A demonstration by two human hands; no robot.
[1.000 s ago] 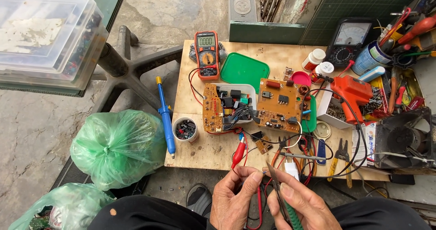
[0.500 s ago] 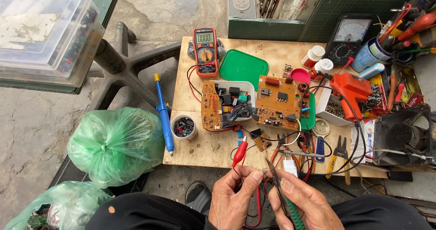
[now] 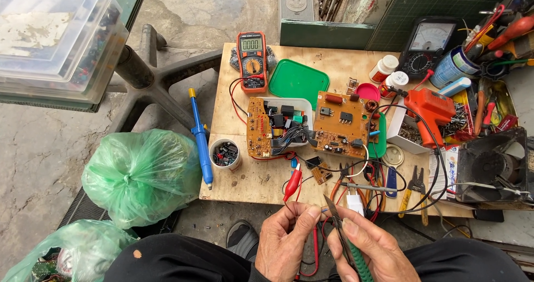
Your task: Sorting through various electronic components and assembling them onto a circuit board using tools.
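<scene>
Your left hand (image 3: 286, 243) pinches a thin, bendy wire (image 3: 320, 210) that looks light, so grip near its tip, while your right hand (image 3: 370, 251) fingers squeeze the green-handled cutters (image 3: 346, 242).

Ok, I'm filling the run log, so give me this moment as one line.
left hand: pinches thin wire | right hand: holds green-handled tweezers | orange circuit boards: on plywood table

Two orange circuit boards (image 3: 261, 127) (image 3: 342, 125), two green bags (image 3: 142, 173) (image 3: 67, 251), two meters (image 3: 251, 59) (image 3: 427, 45), two white bottles (image 3: 384, 67) (image 3: 396, 81).
</scene>
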